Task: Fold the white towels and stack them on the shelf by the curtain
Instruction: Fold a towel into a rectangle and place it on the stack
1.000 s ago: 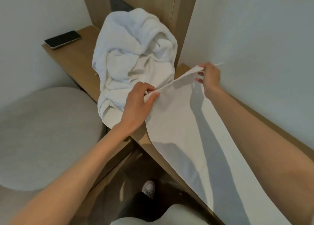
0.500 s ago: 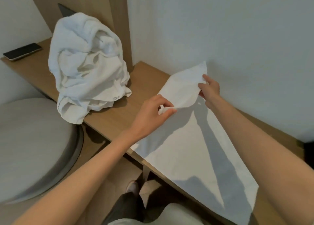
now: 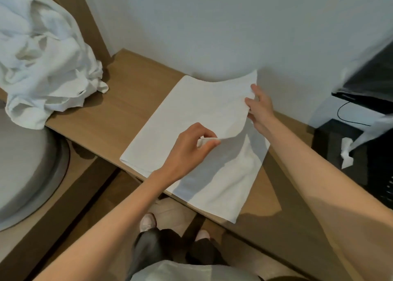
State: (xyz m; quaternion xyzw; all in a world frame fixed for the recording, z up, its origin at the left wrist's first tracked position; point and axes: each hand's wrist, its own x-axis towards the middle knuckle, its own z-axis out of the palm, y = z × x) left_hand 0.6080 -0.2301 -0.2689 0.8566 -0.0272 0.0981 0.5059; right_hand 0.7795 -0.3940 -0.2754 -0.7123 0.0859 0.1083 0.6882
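Observation:
A white towel (image 3: 191,119) lies spread on the wooden shelf (image 3: 123,93) against the wall, folded over on itself. My left hand (image 3: 189,146) pinches a bunched corner of the upper layer near the towel's middle. My right hand (image 3: 259,104) pinches the far right corner of the same layer and holds it slightly lifted. A heap of crumpled white towels (image 3: 42,64) sits on the shelf's left end.
A round grey seat (image 3: 27,168) stands below the shelf at left. A black box with white tissue (image 3: 346,153) and a dark screen (image 3: 370,78) sit at the right. My feet (image 3: 148,221) are on the floor under the shelf edge.
The towel came down from hanging between my hands and now lies folded flat on the shelf. Both hands moved right, away from the crumpled heap, still pinching its corners.

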